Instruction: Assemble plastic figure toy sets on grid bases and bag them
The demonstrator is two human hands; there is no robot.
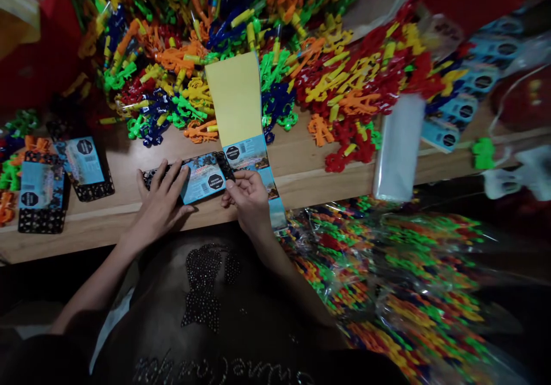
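Observation:
A black patterned card with a blue printed label [201,179] lies near the table's front edge. My left hand [161,198] rests on its left part, fingers spread. At its right end, my right hand [247,197] has thumb and fingertips pinched at the corner. Just beyond that hand lies a strip of blue labels [246,154] with a yellow backing sheet [236,95] folded out behind it. Part of the strip is hidden under the right hand.
Piles of colorful plastic figures [185,58] cover the back of the wooden table [297,184]. Labelled black cards [41,193] lie at left. Clear bags [398,150] and more label strips [458,107] are at right. Filled bags [413,293] sit below the table edge.

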